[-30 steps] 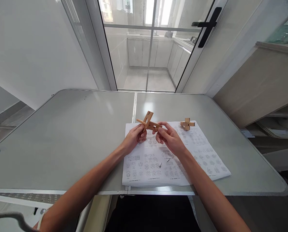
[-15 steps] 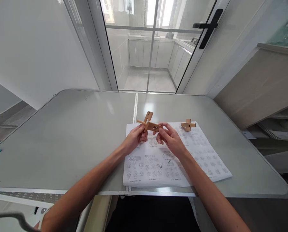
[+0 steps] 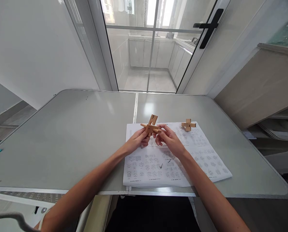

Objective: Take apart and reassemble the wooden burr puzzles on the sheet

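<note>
Colours: held wooden pieces (image 3: 151, 126) light tan, one dark handwritten mark on the upright end; small wooden cross (image 3: 188, 124) same tan; sheet (image 3: 206, 158) white, rows of small black diagrams; table (image 3: 61, 138) pale grey; door handle (image 3: 208, 25) black.

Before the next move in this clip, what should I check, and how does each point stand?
1. Both hands on the crossed wooden pieces: ok, left hand and right hand pinch them.
2. Pieces held above the printed sheet: ok.
3. Joint fully seated: cannot tell, the hands hide it.
4. The small wooden cross lies apart on the sheet: ok.
5. Sheet flat on the table: ok.
</note>
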Tool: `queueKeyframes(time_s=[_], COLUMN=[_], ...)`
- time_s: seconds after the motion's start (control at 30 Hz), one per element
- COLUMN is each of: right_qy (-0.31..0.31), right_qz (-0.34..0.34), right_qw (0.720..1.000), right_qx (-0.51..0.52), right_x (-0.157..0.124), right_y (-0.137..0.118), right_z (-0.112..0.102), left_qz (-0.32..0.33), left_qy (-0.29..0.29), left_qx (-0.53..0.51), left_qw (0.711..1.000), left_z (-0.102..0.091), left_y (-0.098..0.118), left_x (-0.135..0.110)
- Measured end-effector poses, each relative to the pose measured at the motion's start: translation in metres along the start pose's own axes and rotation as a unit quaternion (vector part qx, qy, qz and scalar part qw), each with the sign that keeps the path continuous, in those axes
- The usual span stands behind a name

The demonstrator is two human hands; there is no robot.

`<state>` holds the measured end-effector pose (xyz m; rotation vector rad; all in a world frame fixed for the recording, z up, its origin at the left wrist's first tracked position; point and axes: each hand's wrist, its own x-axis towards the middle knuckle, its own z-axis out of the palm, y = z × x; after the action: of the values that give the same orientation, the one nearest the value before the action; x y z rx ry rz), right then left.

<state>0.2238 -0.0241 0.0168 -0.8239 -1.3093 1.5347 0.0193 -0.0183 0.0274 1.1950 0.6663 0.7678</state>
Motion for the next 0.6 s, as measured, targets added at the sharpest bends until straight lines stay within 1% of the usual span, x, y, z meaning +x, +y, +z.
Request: queueKeyframes(time_s=[0.17, 0.3, 0.47, 0.6], right_qy=[-0.006, -0.019, -0.051, -0.044], right_qz=[0.005, 0.015, 0.009, -0.002], right_qw=[1.000, 1.000, 0.998, 0.998], right_qx=[-0.008, -0.010, -0.037, -0.053], right_x=[-0.001, -0.002, -0.004, -0.003], right_y=[-0.002, -0.005, -0.010, -0.009], right_z=[0.000, 0.000, 0.001, 0.000], left_qz=[-0.017, -0.024, -0.017, -0.003], left_qy=[-0.017, -0.032, -0.029, -0.029], left_qx=[0.009, -0.020, -0.041, -0.014], left_qw=[1.000, 0.999, 0.999, 0.999], left_z=[-0.003, -0.004, -0.008, -0.012], left_y=[0.003, 0.003, -0.003, -0.007], left_x=[-0.003, -0.003, -0.001, 0.001])
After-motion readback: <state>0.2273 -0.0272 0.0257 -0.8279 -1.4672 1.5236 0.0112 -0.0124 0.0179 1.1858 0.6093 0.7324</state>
